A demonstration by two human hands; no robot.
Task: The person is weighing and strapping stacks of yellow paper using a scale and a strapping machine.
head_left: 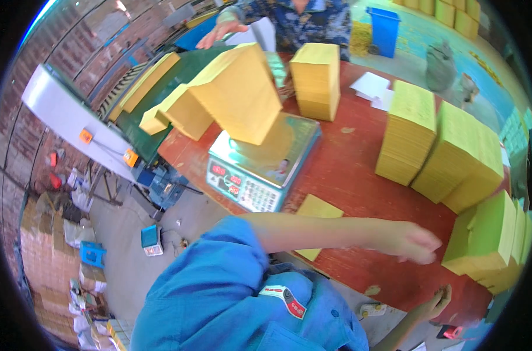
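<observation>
My left arm reaches across my body to the right, and my left hand (417, 242) hangs over the red table, smeared by motion. It is nearest to a stack of yellow paper (479, 237) at the right edge. Lower down, my right hand (440, 301) is by the table's near edge, loosely curved, with nothing visible in it. A flat yellow sheet (319, 207) lies partly under my left forearm. On the digital scale (264, 158) to the left stands a tall block of yellow paper (238, 93), tilted in view.
More yellow paper stacks (407, 131) line the table's right side; another stack (315, 82) stands at the back. A co-worker's hand (222, 29) hovers above a green conveyor belt (137, 131). White papers (371, 88) lie at the far side. A blue bin (384, 32) stands beyond.
</observation>
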